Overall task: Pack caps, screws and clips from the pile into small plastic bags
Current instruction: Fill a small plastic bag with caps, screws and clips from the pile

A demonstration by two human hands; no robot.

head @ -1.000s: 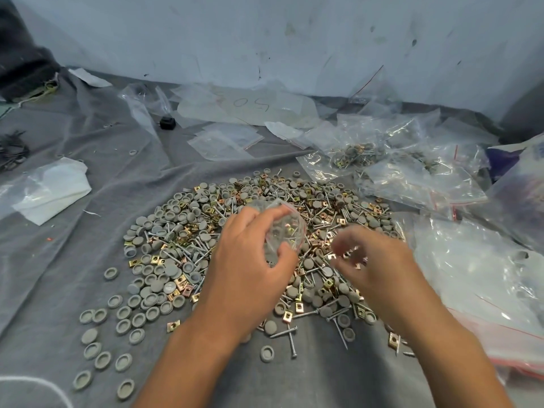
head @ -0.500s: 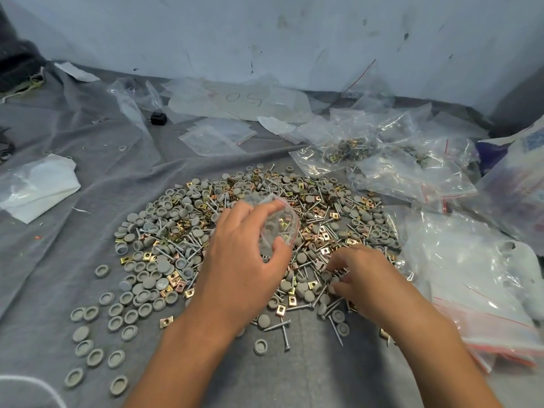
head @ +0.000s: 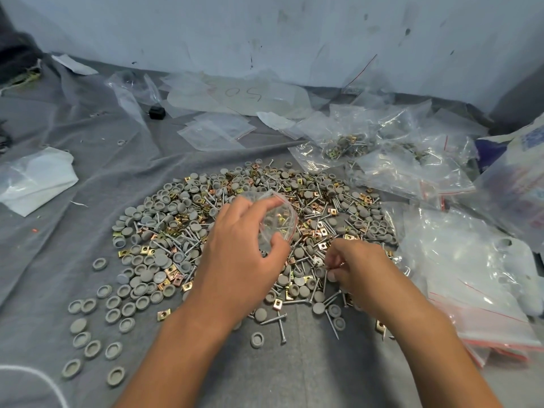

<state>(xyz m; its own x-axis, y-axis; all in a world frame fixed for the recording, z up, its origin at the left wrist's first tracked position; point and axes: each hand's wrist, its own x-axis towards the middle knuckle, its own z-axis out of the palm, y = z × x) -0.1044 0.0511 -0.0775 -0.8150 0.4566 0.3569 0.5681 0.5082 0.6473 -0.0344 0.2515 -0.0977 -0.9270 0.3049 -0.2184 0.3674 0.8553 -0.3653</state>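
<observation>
A wide pile (head: 182, 219) of grey round caps, silver screws and brass clips lies on grey cloth. My left hand (head: 238, 254) hovers over its middle and holds a small clear bag (head: 279, 222) with a red zip strip, mouth held open between thumb and fingers. A few parts show inside the bag. My right hand (head: 359, 269) is low on the pile's near right side, fingers curled, pinching a thin screw (head: 325, 278) that points down from its fingertips.
Filled bags (head: 344, 145) and a heap of clear bags (head: 459, 260) lie to the right. Flat small bags (head: 217, 131) sit behind the pile beside a black block (head: 156, 112). Loose caps (head: 88, 328) spread to the near left. White plastic (head: 38, 178) lies far left.
My right hand dropped from beside the bag onto the pile's near right side and pinched up a screw. My left hand kept holding the bag open in place.
</observation>
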